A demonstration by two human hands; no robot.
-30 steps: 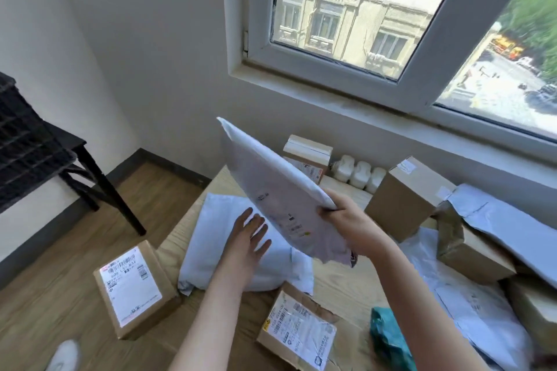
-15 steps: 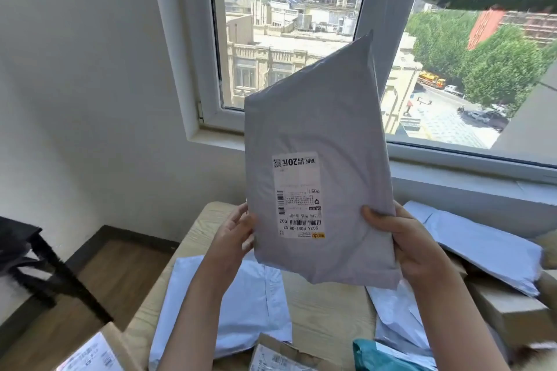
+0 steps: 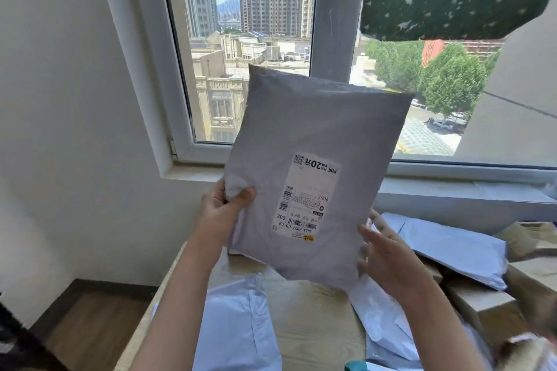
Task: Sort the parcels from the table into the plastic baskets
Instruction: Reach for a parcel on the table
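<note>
I hold a grey mailer bag upright in front of the window, its white shipping label upside down and facing me. My left hand pinches the bag's lower left edge, thumb on the front. My right hand is at the lower right corner with fingers spread and blurred; it touches the bag's edge without a clear grip. Below lies the wooden table with other parcels. No plastic basket is in view.
A pale blue mailer lies flat on the table under my arms. White mailers and cardboard boxes are piled at the right. The window sill runs behind the table. Wooden floor shows at lower left.
The bag rose from the table and turned label-side toward me. It has since tilted to the right; my left hand moved up its left edge, and my right hand's fingers loosened at the lower right corner.
</note>
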